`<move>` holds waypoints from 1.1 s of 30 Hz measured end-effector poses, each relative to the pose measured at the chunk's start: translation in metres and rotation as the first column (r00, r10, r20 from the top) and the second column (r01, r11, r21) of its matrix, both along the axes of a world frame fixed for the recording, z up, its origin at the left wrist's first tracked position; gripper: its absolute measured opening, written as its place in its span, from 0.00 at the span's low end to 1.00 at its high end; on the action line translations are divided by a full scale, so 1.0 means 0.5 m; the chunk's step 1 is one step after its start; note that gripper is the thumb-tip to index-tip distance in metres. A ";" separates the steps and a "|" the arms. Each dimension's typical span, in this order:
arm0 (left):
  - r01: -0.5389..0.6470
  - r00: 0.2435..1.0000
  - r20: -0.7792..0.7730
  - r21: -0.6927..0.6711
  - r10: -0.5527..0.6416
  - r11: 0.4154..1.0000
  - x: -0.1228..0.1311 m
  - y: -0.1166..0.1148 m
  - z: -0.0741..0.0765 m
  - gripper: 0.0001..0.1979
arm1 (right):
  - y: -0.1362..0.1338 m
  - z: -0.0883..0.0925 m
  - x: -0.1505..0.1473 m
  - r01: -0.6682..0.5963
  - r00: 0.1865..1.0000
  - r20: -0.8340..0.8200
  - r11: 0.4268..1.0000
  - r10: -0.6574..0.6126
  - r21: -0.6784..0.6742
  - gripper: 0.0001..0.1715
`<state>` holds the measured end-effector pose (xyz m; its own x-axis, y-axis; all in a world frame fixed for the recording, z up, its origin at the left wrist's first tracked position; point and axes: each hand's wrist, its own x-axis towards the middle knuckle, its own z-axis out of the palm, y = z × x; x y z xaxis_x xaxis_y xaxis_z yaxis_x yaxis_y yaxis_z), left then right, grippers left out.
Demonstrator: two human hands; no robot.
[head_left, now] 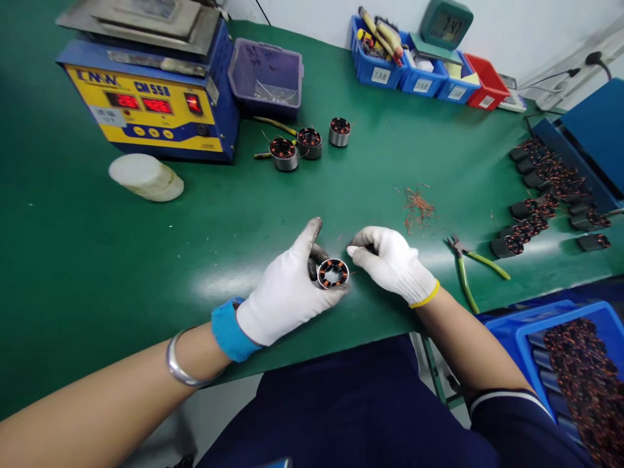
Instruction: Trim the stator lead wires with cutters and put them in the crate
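Gloved in white, my left hand is closed around a motor stator, a round metal ring with copper windings inside. Its open end faces up toward me. A thin wire end sticks out from its right side. My right hand, also in a white glove, is just right of the stator and apart from it. Thumb and forefinger are pinched together there; anything between them is too small to make out. Green-handled cutters lie on the table to the right, below a small heap of copper wire clippings.
Three stators stand beyond my hands, near a purple bin. A blue-yellow CM558 unit and a white container are at left. More stators stand at right. A blue crate full of stators is at lower right.
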<state>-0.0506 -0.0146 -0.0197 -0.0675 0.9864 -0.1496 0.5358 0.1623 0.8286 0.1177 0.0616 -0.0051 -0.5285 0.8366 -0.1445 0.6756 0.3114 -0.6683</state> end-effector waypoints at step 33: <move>0.194 0.976 -0.125 0.114 -0.180 0.974 -0.039 0.003 -0.007 0.43 | -0.055 -0.026 0.029 -0.343 0.895 0.368 0.915 0.250 0.212 0.25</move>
